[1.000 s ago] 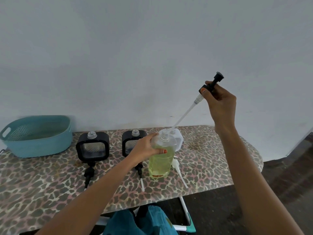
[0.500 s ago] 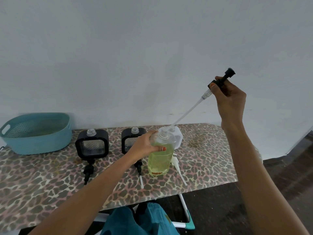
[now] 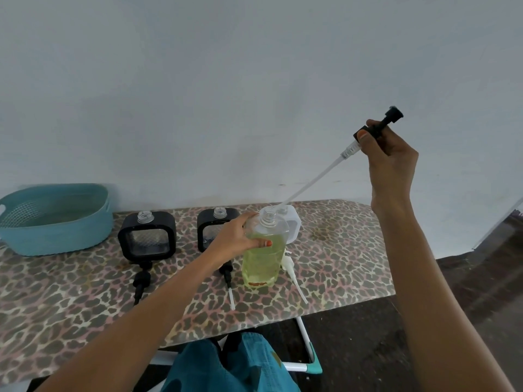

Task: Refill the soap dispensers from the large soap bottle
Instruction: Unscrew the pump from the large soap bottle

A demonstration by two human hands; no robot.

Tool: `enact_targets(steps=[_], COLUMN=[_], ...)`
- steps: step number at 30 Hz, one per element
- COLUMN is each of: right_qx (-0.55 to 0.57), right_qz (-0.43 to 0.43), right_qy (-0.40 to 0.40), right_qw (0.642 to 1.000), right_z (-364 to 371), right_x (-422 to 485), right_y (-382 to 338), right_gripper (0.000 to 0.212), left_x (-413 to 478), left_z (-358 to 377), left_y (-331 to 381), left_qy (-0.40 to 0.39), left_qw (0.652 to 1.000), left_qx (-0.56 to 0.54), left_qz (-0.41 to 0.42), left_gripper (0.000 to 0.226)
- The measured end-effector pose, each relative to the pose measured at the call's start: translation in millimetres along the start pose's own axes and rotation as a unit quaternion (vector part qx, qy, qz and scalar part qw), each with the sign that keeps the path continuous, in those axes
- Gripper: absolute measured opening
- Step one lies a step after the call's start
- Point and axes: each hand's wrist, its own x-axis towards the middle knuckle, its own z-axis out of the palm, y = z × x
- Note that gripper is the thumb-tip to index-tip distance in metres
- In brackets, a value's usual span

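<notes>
Pulled the pump [image 3: 392,114] up and further right over the last second, so its tube [image 3: 314,179] is nearly clear of the big soap bottle [image 3: 263,258], tip just at the mouth. My right hand [image 3: 392,165] pinches the black pump collar. My left hand [image 3: 235,239] wraps the bottle's shoulder, and the bottle stands on the table [image 3: 339,250]. Once the tube's out I reckon I can pour into the open black dispensers [image 3: 147,237] just beside it.

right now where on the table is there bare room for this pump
Bare: the right end of the table, right of the white pump; also the front-left, in front of the basket beside the black pump. Crowded: the middle, around the two dispensers and the large soap bottle.
</notes>
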Motion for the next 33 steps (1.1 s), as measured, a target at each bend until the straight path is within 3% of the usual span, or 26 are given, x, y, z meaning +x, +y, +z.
enact_targets(steps=[5, 9, 11, 13, 18, 22, 26, 29, 33], right_qx=[-0.012, -0.113, -0.178, -0.229, -0.294, -0.321, -0.361, -0.377, -0.389], right_qz=[0.019, 0.089, 0.135, 0.181, 0.281, 0.302, 0.325, 0.333, 0.338], right_qy=[0.075, 0.135, 0.148, 0.149, 0.149, 0.147, 0.121, 0.125, 0.109], right_qw=[0.997, 0.98, 0.964, 0.945, 0.901, 0.886, 0.866, 0.855, 0.85], right_z=[-29.7, -68.9, -87.2, -102.5, -126.0, -135.6, -143.3, -142.7, -139.7], right_x=[12.7, 25.0, 22.8, 15.9, -1.8, -7.7, -16.2, -21.0, -20.2], right_y=[13.6, 53.4, 81.9, 110.0, 170.7, 204.5, 236.6, 249.4, 249.0], right_gripper=[0.025, 0.028, 0.026, 0.023, 0.034, 0.042, 0.03, 0.044, 0.046], left_x=[0.2, 0.9, 2.3, 4.2, 3.9, 5.0, 5.4, 6.8, 8.5], left_z=[-0.2, 1.8, 3.5, 4.9, 7.8, 9.6, 9.9, 8.8, 8.8], left_y=[-0.9, -0.4, -0.6, -2.2, 0.1, 1.5, 0.3, -2.8, -4.4], left_qy=[0.004, 0.007, 0.011, 0.019, 0.025, 0.03, 0.025, 0.024, 0.026], left_qw=[1.0, 1.0, 1.0, 1.0, 0.999, 0.999, 0.999, 0.999, 0.999], left_qx=[-0.004, -0.02, -0.019, -0.015, -0.011, -0.011, -0.013, -0.014, -0.012], left_qz=[0.005, 0.008, 0.009, 0.015, 0.027, 0.03, 0.027, 0.024, 0.021], left_gripper=[0.107, 0.111, 0.099, 0.084, 0.078, 0.078, 0.078, 0.08, 0.082])
